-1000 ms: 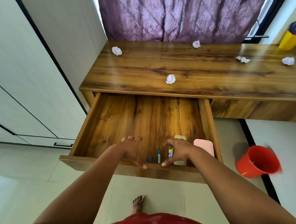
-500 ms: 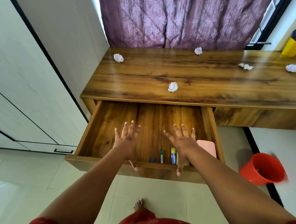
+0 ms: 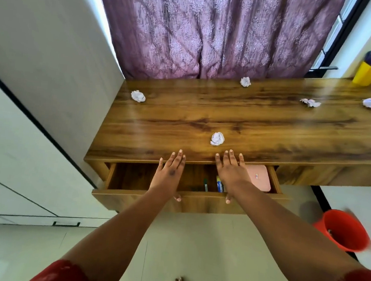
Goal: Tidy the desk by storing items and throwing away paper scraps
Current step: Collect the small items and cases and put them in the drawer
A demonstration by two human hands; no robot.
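Both hands (image 3: pixel 201 176) press the drawer (image 3: pixel 196 203) front, fingers (image 3: pixel 228 160) spread over its contents.

Daylight fills the room, bright and soft, coming from the window behind the purple curtain (image 3: pixel 213 29), with a blown-out white strip along its left edge. The glossy desk top (image 3: pixel 260 125) carries pale streaks of glare, strongest at its right end. The drawer (image 3: pixel 192 203) interior sits in shade. The wide lens bends the wall lines and desk edges. The red bucket (image 3: pixel 344 230) smears with motion blur at its right rim; the rest is fairly sharp.
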